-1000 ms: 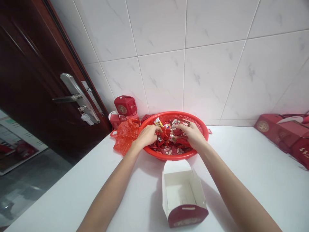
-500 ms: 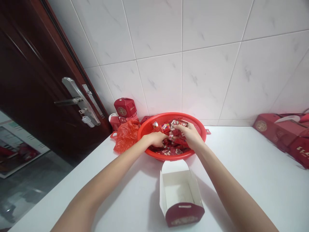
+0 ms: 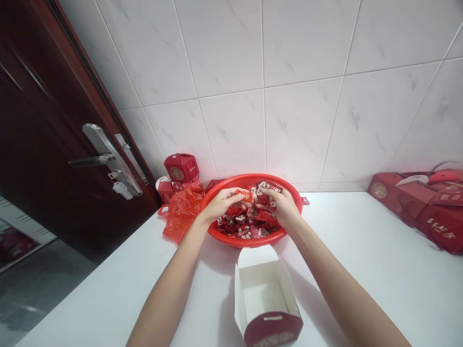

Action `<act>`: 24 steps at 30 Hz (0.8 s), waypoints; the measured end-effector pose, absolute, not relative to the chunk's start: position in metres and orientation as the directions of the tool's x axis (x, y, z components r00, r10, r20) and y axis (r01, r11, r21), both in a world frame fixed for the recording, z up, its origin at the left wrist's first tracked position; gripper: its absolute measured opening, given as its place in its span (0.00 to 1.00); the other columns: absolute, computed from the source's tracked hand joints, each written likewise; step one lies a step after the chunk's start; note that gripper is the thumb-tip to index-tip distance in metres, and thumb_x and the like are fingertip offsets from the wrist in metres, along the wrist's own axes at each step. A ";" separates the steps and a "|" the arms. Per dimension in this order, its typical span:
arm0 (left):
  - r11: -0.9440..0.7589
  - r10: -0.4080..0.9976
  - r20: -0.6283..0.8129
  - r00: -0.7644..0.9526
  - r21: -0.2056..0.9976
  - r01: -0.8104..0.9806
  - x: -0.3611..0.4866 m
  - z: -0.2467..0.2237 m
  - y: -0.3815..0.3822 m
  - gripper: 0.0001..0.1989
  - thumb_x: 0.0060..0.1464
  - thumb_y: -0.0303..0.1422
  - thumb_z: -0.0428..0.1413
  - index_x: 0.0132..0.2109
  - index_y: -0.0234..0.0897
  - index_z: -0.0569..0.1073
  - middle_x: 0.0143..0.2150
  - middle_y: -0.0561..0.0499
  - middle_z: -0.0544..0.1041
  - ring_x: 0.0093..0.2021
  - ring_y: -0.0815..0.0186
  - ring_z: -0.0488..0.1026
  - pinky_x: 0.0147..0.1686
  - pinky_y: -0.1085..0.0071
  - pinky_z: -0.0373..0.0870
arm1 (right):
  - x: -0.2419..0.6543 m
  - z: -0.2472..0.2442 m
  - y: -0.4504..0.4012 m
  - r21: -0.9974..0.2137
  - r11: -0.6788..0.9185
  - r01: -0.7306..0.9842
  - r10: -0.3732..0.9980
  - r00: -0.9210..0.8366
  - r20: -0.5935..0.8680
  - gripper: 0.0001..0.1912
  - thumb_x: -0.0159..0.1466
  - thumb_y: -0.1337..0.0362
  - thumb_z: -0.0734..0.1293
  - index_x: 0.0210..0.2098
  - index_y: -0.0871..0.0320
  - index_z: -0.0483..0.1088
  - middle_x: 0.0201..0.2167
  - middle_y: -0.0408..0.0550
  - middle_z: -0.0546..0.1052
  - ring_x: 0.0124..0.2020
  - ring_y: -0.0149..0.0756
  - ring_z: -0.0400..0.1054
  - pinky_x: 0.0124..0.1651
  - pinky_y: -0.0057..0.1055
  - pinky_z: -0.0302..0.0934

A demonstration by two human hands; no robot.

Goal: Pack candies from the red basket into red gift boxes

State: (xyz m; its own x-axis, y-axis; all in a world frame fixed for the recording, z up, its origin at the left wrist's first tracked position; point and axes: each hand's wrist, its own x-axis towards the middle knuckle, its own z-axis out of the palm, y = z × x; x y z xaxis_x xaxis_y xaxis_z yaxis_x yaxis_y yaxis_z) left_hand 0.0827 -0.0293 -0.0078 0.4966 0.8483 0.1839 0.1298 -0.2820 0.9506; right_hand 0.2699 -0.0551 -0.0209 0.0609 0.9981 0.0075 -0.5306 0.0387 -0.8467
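A red plastic basket (image 3: 253,244) holds a heap of wrapped candies (image 3: 249,226), mostly in red wrappers. Over its left side, my left hand (image 3: 221,203) pinches a small orange-red wrapped candy (image 3: 244,196). My right hand (image 3: 284,206) is closed around several wrapped candies (image 3: 266,192) at the right side of the basket. In front of the basket stands an open gift box (image 3: 265,289), white inside with a dark red front flap; nothing lies in it.
A crumpled red plastic bag (image 3: 183,212) touches the basket's left side. Behind it are small red gift boxes (image 3: 181,166). Larger red boxes (image 3: 419,202) sit at the right against the tiled wall (image 3: 231,130). One loose candy packet (image 3: 306,200) lies right of the basket. A dark door (image 3: 54,120) stands left.
My left hand has come up out of the candy heap with an orange-red candy in its fingers. My right hand keeps its hold on the candies. The camera view has shifted slightly.
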 end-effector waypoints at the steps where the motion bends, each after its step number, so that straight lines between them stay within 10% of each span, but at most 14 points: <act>1: -0.300 0.844 0.200 0.498 0.945 0.128 0.082 -0.007 -0.030 0.18 0.54 0.43 0.62 0.45 0.32 0.79 0.36 0.45 0.82 0.35 0.63 0.78 0.41 0.67 0.74 | 0.270 -0.021 -0.055 -0.844 0.038 -0.535 0.998 0.055 0.010 0.08 0.48 0.68 0.75 0.25 0.57 0.73 0.22 0.43 0.76 0.27 0.34 0.72 0.30 0.31 0.75; 15: -0.432 0.873 0.361 0.327 0.884 0.179 0.089 -0.010 -0.032 0.24 0.45 0.39 0.69 0.47 0.35 0.75 0.37 0.50 0.80 0.38 0.64 0.78 0.48 0.65 0.74 | 0.278 -0.019 -0.063 -0.900 -0.084 -0.429 0.957 -0.287 0.047 0.19 0.46 0.65 0.80 0.38 0.56 0.78 0.38 0.46 0.80 0.44 0.41 0.73 0.44 0.40 0.74; 20: -0.440 0.877 0.387 0.286 0.886 0.149 0.092 -0.016 -0.027 0.18 0.50 0.37 0.64 0.47 0.35 0.76 0.43 0.45 0.82 0.43 0.61 0.79 0.49 0.63 0.74 | 0.275 -0.020 -0.061 -0.863 0.019 -0.505 0.994 -0.081 0.069 0.17 0.43 0.66 0.80 0.32 0.57 0.77 0.34 0.47 0.81 0.39 0.41 0.76 0.43 0.39 0.75; 24: -0.373 0.920 0.256 0.297 0.805 0.462 0.086 -0.026 -0.019 0.09 0.50 0.30 0.57 0.39 0.34 0.79 0.41 0.45 0.83 0.43 0.59 0.79 0.48 0.65 0.74 | 0.273 -0.020 -0.057 -0.815 0.065 -0.576 0.992 0.126 -0.010 0.12 0.43 0.69 0.79 0.27 0.58 0.75 0.29 0.45 0.80 0.36 0.39 0.76 0.39 0.35 0.76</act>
